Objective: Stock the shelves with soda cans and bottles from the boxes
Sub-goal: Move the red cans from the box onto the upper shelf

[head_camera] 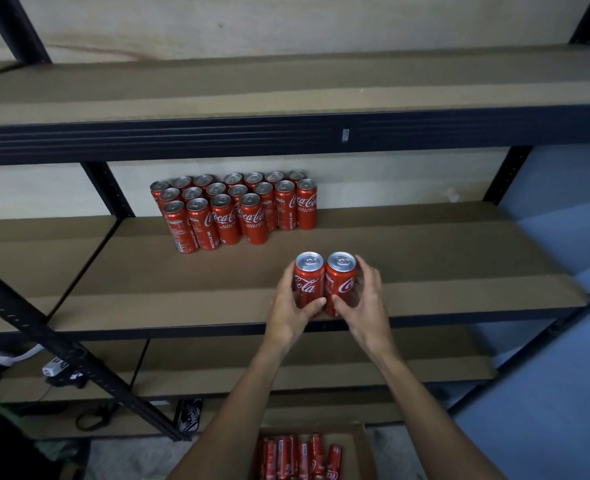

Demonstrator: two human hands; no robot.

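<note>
Head camera shows both forearms reaching up and forward. The left hand curls round the left can, thumb across its front. Touching it, the right can is gripped by the right hand, fingers wrapped behind. Both cans are upright at the middle shelf's front edge, well in front of the stocked block of cans.

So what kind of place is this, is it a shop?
Probably a stockroom or a shop's back room. There's a metal rack with plain board shelves, a block of red soda cans lined up on one shelf, and a cardboard box holding more cans on the floor below.
</note>
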